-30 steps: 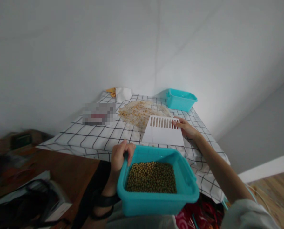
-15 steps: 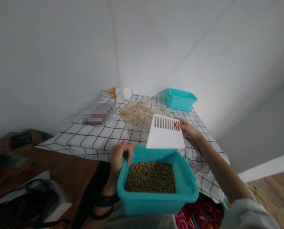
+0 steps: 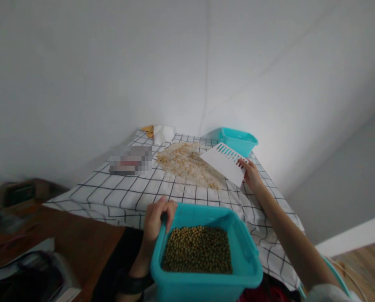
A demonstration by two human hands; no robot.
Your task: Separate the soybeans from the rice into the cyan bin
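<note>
Currently, the left hand (image 3: 156,218) is closed around the rear left rim of the near teal tub (image 3: 247,256), fingers curled over the edge and into the inside. The tub sits at the near edge of the checked tablecloth (image 3: 124,188), directly below the camera, and holds a level layer of brown-green beans (image 3: 197,250) covering its floor.

The right hand (image 3: 252,175) is extended over the tablecloth with the arm stretched forward. Its fingers are pinched on the right-hand corner of a white plastic scraper (image 3: 224,162). The scraper has 1 row of slots along its far edge and is held tilted, clear of the near tub and just to the right of a spread of loose beans and pale husk (image 3: 187,163) lying on the cloth. Whether its lower edge touches the cloth cannot be determined.

The 2 hands are well apart, each clamped on its own item.

A second teal tub (image 3: 238,141) stands at the far right corner of the tablecloth, just behind the scraper. A folded white cloth (image 3: 162,133) lies at the far edge near the wall. A blurred-out patch (image 3: 130,160) lies left of the bean spread. A brown wooden surface (image 3: 80,239) adjoins the tablecloth on the left.
</note>
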